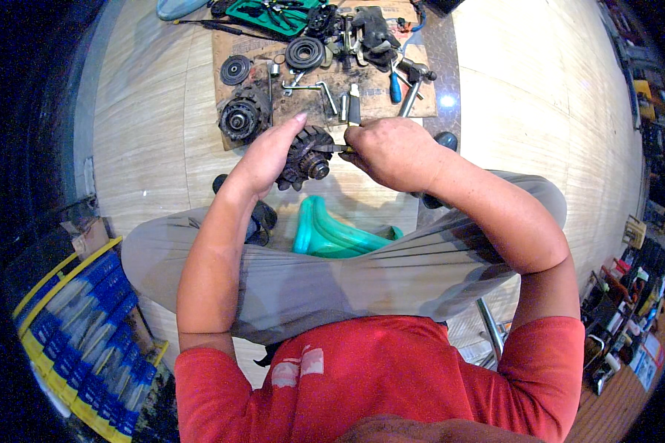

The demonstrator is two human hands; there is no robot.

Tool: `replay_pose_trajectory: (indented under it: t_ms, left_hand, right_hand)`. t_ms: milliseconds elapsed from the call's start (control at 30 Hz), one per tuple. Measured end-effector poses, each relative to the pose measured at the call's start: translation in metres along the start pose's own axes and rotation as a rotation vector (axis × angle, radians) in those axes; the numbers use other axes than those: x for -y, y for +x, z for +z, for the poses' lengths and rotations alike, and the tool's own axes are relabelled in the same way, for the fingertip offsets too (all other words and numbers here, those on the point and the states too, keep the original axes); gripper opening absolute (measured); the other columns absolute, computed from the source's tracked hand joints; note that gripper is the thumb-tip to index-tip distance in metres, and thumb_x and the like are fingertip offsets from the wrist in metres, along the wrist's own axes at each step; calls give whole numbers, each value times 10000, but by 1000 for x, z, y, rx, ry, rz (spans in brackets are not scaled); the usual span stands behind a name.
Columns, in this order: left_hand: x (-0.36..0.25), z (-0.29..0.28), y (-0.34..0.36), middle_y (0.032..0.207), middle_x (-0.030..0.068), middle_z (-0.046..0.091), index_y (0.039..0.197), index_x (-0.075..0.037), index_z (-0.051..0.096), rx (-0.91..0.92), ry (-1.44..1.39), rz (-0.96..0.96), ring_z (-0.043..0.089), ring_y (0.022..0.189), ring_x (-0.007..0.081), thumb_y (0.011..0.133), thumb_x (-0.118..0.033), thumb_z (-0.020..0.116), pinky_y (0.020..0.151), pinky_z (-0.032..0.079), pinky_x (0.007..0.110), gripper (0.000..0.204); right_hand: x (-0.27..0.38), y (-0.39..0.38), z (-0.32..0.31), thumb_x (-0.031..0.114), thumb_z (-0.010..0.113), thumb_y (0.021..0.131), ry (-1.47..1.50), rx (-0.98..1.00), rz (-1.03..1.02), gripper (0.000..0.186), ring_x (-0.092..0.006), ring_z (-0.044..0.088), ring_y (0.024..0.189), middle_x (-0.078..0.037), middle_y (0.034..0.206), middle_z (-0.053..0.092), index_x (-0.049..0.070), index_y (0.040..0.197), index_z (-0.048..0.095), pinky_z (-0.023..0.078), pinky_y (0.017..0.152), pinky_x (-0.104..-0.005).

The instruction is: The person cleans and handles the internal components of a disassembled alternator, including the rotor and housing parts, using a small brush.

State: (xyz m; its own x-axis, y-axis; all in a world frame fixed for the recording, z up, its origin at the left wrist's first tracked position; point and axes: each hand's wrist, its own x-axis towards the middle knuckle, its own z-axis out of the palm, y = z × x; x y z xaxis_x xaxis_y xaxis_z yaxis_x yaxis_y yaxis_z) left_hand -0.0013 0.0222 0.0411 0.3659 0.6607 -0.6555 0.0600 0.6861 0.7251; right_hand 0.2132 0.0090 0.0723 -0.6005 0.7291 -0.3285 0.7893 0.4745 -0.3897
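My left hand (270, 151) is closed around a dark, greasy metal rotor (306, 159) with claw-like fingers and a ringed shaft end facing me. My right hand (390, 153) grips a narrow metal tool (337, 148) whose end reaches against the rotor. Just beyond my hands, a dark round housing (241, 118) lies on the cardboard mat (233, 44), with L-shaped wrenches (321, 97), a black-handled tool (353, 100), a hammer (408, 100) and a blue-handled screwdriver (395, 86).
Pulleys (304, 53), a black glove (377, 37) and a green tool case (270, 15) lie farther back. A green plastic stool (310, 229) sits between my legs. A blue-and-yellow rack (81, 332) is at left, a cluttered wooden surface (643, 376) at right.
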Motion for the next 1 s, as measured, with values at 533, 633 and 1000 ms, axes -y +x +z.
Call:
replay_pose_trajectory:
  t_ms: [533,633,1000]
  left_hand:
    - [7,-9,9,952,73,674,1016,14,651,150,114,47,608,772,136,989,-314,432,729,482,278,396]
    - [5,-11,8,921,68,671,984,16,659,229,293,125,591,757,133,986,-304,429,723,474,286,394]
    - [6,-11,-1,893,49,662,1046,22,652,570,531,149,575,812,131,956,-297,457,765,467,282,385]
  right_hand:
    - [-21,-13,-37,258,608,853,-16,32,-23,232,-383,626,747,-181,742,628,33,799,603,491,656,-480]
    - [-27,-12,-41,242,620,847,-33,23,-43,217,-384,626,747,-185,738,629,31,797,604,490,652,-484]
    - [-70,9,-32,288,605,864,-147,-43,14,219,-381,625,800,-179,818,644,75,908,621,492,710,-483]
